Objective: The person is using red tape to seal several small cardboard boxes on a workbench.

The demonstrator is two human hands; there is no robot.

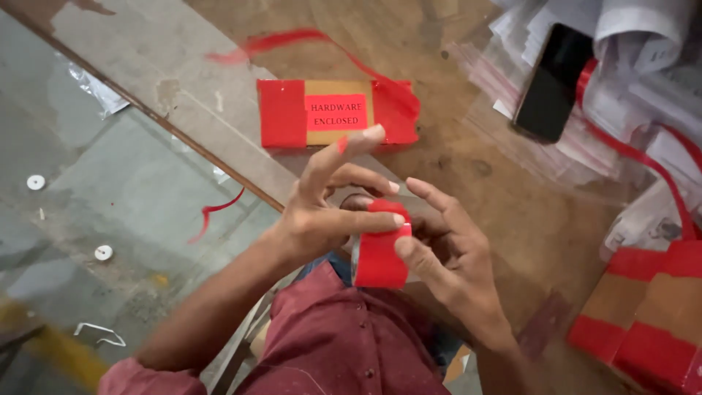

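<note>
- The table, brown and worn, fills the middle and right; its left edge runs diagonally, with grey floor beyond it.
- Far right lies a heap of white papers and clear bags, a black phone resting on it.
- Near right stand two cardboard boxes with red-taped ends.
- A small cardboard box, red tape on both ends and a red label on top, lies just beyond the hands, a loose red strip trailing away from it.
- The right hand cups the roll of red tape from the right, its grip loosely closed, probably steadying it.
- The left hand presses thumb and finger on the roll's top edge, likely picking at the tape end; other fingers spread, one tip carrying a red scrap.
- Red scraps and white discs litter the floor.
</note>
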